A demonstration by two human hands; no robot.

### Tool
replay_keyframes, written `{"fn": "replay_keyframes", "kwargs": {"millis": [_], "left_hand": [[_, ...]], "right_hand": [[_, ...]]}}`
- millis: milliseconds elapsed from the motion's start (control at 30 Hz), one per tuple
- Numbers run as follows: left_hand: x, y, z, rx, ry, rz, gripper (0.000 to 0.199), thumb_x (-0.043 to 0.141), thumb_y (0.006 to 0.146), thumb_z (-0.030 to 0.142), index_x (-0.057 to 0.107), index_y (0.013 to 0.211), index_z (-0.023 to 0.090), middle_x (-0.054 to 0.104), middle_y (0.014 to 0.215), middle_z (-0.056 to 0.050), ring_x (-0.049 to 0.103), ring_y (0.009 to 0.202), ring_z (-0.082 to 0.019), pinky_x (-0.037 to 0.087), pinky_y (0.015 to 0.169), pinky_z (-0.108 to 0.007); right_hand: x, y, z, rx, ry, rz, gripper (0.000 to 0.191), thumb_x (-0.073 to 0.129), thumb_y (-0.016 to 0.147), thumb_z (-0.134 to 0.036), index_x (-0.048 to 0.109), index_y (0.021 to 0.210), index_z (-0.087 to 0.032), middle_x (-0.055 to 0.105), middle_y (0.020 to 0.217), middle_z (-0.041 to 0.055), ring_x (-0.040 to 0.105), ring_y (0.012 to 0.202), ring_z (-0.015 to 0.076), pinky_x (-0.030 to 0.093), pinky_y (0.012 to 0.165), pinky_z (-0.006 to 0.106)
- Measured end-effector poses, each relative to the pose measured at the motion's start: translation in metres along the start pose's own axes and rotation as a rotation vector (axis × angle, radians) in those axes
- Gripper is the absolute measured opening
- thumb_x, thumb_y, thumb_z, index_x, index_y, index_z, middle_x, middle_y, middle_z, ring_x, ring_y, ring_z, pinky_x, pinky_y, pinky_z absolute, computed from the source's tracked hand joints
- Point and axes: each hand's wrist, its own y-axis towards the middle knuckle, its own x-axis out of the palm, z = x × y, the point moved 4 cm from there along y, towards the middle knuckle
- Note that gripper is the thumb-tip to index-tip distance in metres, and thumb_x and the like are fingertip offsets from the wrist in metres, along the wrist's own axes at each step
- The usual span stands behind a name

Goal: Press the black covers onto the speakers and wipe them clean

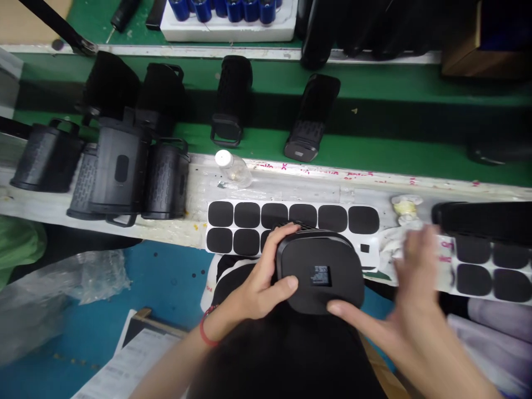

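Note:
My left hand [266, 282] grips a black housing [341, 260] by its left side, with the thumb on the top face. That face is a flat rounded rectangle with a small printed square label near its middle. My right hand [415, 293] is spread open and blurred by motion; its thumb tip meets the housing's lower right edge while the fingers stand off to the right. Partly hidden behind the housing, a white sheet [376, 252] carries rows of black rounded adhesive pads [220, 215].
Several black speaker-like housings with handles [120, 166] crowd the left. Others [310, 119] lie on the green belt [261, 138]. A small clear bottle with white cap [236, 169] stands on the ledge. Another pad sheet [474, 277] lies right. Blue cylinders [235, 10] fill a white tray [228, 33].

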Motion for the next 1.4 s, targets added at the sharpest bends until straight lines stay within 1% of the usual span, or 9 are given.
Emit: {"fn": "replay_keyframes", "kwargs": {"millis": [200,333,400,533,600,767,967,1133,1400], "left_hand": [[0.002,0.009,0.014,-0.112,-0.171,0.031,0.072,0.072,0.085,0.034,0.039,0.15,0.027,0.042,0.154,-0.009,0.041,0.142,-0.031,0.032,0.12,-0.043],[0.005,0.014,0.019,-0.176,-0.154,0.123,0.055,0.075,0.083,0.031,0.057,0.134,0.027,0.052,0.144,-0.006,0.048,0.136,-0.03,0.036,0.117,-0.04],[0.009,0.016,0.02,-0.185,-0.126,0.161,0.044,0.074,0.084,0.029,0.062,0.126,0.027,0.058,0.137,-0.005,0.053,0.131,-0.027,0.04,0.113,-0.037],[0.015,0.02,0.023,-0.154,-0.059,0.248,0.03,0.076,0.082,0.025,0.066,0.111,0.025,0.065,0.12,-0.003,0.059,0.12,-0.022,0.045,0.106,-0.033],[0.016,0.022,0.024,-0.159,-0.051,0.302,0.024,0.077,0.082,0.027,0.067,0.104,0.024,0.067,0.113,-0.003,0.062,0.114,-0.021,0.048,0.102,-0.032],[0.014,0.023,0.024,-0.192,-0.009,0.365,0.015,0.066,0.093,0.035,0.069,0.102,0.024,0.07,0.111,-0.003,0.063,0.113,-0.02,0.046,0.103,-0.032],[0.017,0.021,0.026,-0.126,0.04,0.285,0.02,0.059,0.097,0.033,0.068,0.112,0.024,0.068,0.121,-0.005,0.06,0.122,-0.023,0.042,0.111,-0.037],[0.015,0.023,0.029,-0.109,0.076,0.292,0.024,0.072,0.087,0.031,0.066,0.108,0.022,0.069,0.114,-0.006,0.064,0.112,-0.023,0.048,0.1,-0.035],[0.014,0.035,0.039,-0.133,0.281,0.27,0.024,0.078,0.078,0.021,0.076,0.102,0.024,0.076,0.1,-0.003,0.068,0.097,-0.021,0.052,0.091,-0.035]], "right_hand": [[0.028,0.005,0.004,0.263,0.542,-0.396,0.103,0.077,0.081,-0.054,0.011,0.158,-0.037,0.037,0.159,0.0064,0.043,0.142,0.0262,0.042,0.116,0.045],[0.022,0.003,-0.002,0.342,0.616,-0.338,0.07,0.061,0.093,-0.056,0.03,0.153,-0.038,0.031,0.163,-0.0014,0.03,0.15,0.0189,0.04,0.117,0.034],[0.018,0.007,-0.003,0.314,0.546,-0.283,0.056,0.056,0.094,-0.06,0.044,0.143,-0.035,0.043,0.156,0.0006,0.04,0.143,0.0207,0.044,0.113,0.033],[0.016,0.021,-0.006,0.274,0.336,-0.18,0.051,0.061,0.087,-0.068,0.055,0.115,-0.026,0.071,0.106,0.0051,0.069,0.093,0.023,0.057,0.077,0.033],[0.017,0.025,-0.006,0.256,0.273,-0.171,0.048,0.057,0.089,-0.069,0.055,0.111,-0.026,0.071,0.1,0.0042,0.068,0.088,0.0224,0.055,0.073,0.031],[0.016,0.022,-0.006,0.218,0.316,-0.188,0.046,0.037,0.099,-0.064,0.056,0.122,-0.029,0.064,0.128,0.0052,0.061,0.117,0.0229,0.051,0.092,0.033],[0.016,0.021,-0.025,0.356,0.153,-0.113,0.055,0.07,0.076,-0.064,0.051,0.115,-0.029,0.07,0.098,0.0016,0.068,0.084,0.0258,0.051,0.073,0.036],[0.017,0.025,-0.022,0.265,0.153,-0.17,0.036,0.048,0.094,-0.064,0.053,0.107,-0.03,0.071,0.095,-0.0011,0.069,0.085,0.0231,0.048,0.071,0.033],[0.016,0.016,-0.015,0.209,0.165,-0.122,0.043,0.026,0.104,-0.059,0.052,0.118,-0.028,0.071,0.119,0.005,0.071,0.097,0.0246,0.049,0.076,0.034]]}}
